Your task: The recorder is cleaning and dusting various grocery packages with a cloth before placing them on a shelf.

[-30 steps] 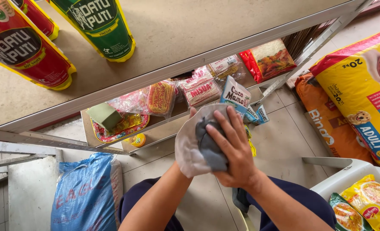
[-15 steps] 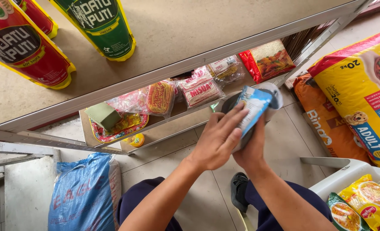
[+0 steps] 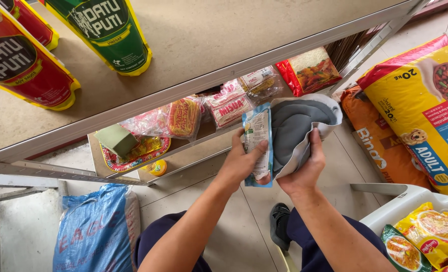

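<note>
My left hand [image 3: 241,160] grips a small flat blue packet [image 3: 257,143], held upright in front of the lower shelf. Beside it, my right hand [image 3: 306,168] clutches a grey and white cloth [image 3: 299,126], which is spread open and touches the packet's right edge. Both hands hover above the tiled floor, just in front of a metal shelf unit [image 3: 194,85]. Red and white noodle packets [image 3: 229,103] lie on the lower shelf right behind the blue packet.
Tall red [image 3: 22,65] and green [image 3: 105,30] sauce pouches stand on the top shelf. A big yellow pet food bag [image 3: 425,111] and an orange bag [image 3: 380,146] lean at the right. A white tub [image 3: 410,201] holds noodle packs; a blue sack [image 3: 90,226] sits lower left.
The cloth has shifted from covering the packet to my right hand alone, opened out. My left hand now holds the blue packet upright, separate from the cloth.
</note>
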